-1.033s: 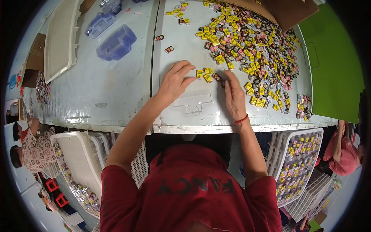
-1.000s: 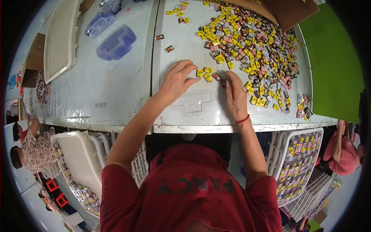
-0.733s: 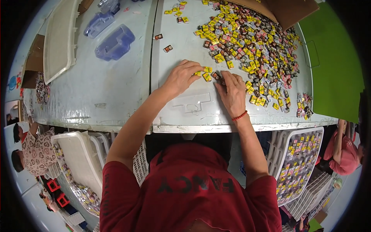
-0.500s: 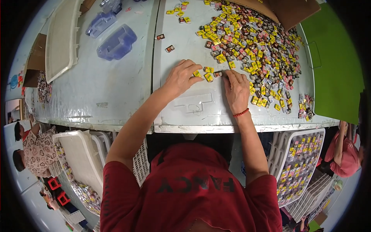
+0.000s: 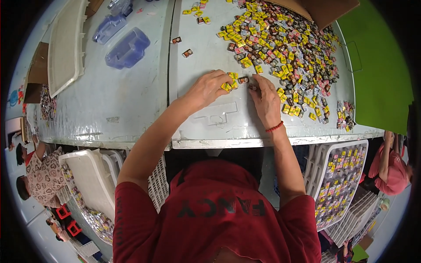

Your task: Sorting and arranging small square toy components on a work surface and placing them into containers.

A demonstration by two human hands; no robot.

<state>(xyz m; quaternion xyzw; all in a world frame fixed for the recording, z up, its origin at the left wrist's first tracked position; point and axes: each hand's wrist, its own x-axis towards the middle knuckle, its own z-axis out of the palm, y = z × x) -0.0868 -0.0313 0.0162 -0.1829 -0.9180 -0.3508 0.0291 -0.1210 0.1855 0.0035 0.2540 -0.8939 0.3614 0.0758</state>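
My left hand (image 5: 206, 90) rests on the pale tabletop with its fingers curled round a small yellow box (image 5: 226, 87). Two more yellow boxes (image 5: 233, 76) sit bunched against its fingertips. Just right of them lies a small dark brown box (image 5: 243, 80), touched by neither hand. My right hand (image 5: 267, 100), with a red bracelet at the wrist, pinches another small dark box (image 5: 253, 87) between thumb and fingers. Beyond the right hand spreads a large heap of small yellow, brown, pink and grey boxes (image 5: 280, 57). A thin clear plastic piece (image 5: 217, 115) lies flat nearer to me.
Blue plastic trays (image 5: 127, 48) and a whitish lid-like tray (image 5: 67, 48) lie left of the table seam. A cardboard box (image 5: 326, 11) stands behind the heap. Crates (image 5: 337, 184) flank me below the table edge (image 5: 245, 143). Other people are at both sides.
The yellow boxes have drawn together at my left fingertips. My right hand has moved slightly away from the brown box and now has a different dark box at its fingertips.
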